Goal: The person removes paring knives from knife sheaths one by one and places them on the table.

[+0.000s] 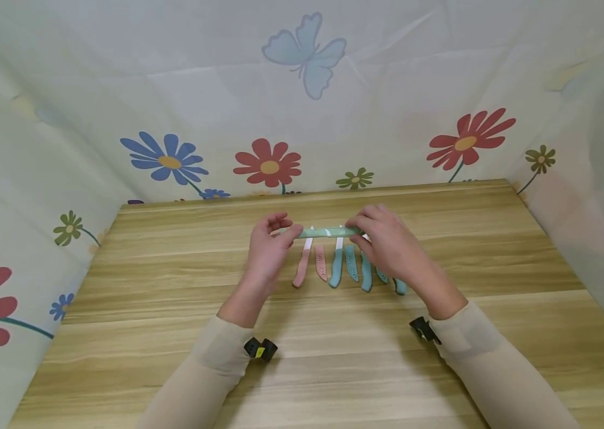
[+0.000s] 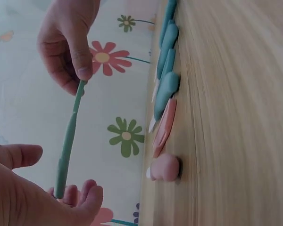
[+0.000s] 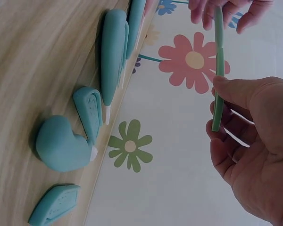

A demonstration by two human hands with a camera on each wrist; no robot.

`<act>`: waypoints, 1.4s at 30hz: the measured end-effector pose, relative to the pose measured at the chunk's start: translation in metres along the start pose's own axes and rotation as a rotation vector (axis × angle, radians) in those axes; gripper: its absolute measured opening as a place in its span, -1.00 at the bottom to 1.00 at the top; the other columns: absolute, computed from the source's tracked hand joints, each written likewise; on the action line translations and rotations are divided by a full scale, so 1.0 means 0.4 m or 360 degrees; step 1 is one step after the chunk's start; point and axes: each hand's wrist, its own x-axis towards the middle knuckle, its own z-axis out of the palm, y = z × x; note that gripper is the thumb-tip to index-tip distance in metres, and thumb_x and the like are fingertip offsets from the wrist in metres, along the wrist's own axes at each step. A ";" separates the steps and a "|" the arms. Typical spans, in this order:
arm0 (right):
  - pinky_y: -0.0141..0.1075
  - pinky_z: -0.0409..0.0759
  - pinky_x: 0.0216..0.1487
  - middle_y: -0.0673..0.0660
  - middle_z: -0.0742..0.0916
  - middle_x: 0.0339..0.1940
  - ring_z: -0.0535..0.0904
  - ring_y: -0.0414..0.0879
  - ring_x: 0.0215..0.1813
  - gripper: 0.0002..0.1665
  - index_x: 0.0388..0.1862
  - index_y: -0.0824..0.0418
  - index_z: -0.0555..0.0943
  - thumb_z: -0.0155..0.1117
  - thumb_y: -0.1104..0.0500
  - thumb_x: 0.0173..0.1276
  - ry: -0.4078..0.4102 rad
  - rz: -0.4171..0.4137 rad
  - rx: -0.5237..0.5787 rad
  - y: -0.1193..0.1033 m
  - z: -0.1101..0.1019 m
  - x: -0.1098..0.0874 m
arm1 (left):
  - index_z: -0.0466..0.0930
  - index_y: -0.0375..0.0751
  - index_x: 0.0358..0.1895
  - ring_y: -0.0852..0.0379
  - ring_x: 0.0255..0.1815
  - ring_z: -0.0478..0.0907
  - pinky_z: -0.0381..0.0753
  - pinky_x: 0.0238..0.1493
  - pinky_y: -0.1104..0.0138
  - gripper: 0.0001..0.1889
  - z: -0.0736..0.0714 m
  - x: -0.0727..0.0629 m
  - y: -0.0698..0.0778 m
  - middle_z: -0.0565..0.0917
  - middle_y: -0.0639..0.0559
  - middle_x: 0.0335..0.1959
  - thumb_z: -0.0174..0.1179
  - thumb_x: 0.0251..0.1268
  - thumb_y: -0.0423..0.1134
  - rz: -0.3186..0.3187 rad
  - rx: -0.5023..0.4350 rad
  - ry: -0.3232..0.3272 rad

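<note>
A long green knife [image 1: 329, 232] is held level above the table, its blade end in a green sheath [image 3: 219, 115] and a white patch showing near its middle. My right hand [image 1: 390, 241] pinches the sheath end between thumb and fingers. At the handle end, my left hand [image 1: 271, 247] has its fingers loosely bent around the handle; in the left wrist view a gap shows between thumb and handle. Below lie a pink knife [image 1: 302, 268] with white blade, a pink sheath [image 1: 321, 263], a teal knife [image 1: 336, 268] and a teal sheath [image 1: 352, 263].
Further right in the row are another teal knife [image 1: 366, 275], a teal sheath [image 1: 381, 275] and a teal handle [image 1: 400, 286], partly hidden by my right hand. A wood-grain table [image 1: 173, 286] carries them. A flowered curtain [image 1: 216, 107] rises behind its far edge.
</note>
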 end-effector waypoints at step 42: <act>0.02 0.58 0.15 0.16 0.72 0.03 0.58 0.11 0.09 -0.73 0.10 0.26 0.76 0.47 0.25 0.46 -0.0012 0.0009 0.0006 0.007 0.010 0.002 | 0.78 -0.24 0.10 -0.04 -0.06 0.61 0.69 0.04 0.22 -0.73 0.029 0.002 0.014 0.72 -0.06 -0.04 0.45 0.38 -0.32 0.1336 0.2191 -0.0327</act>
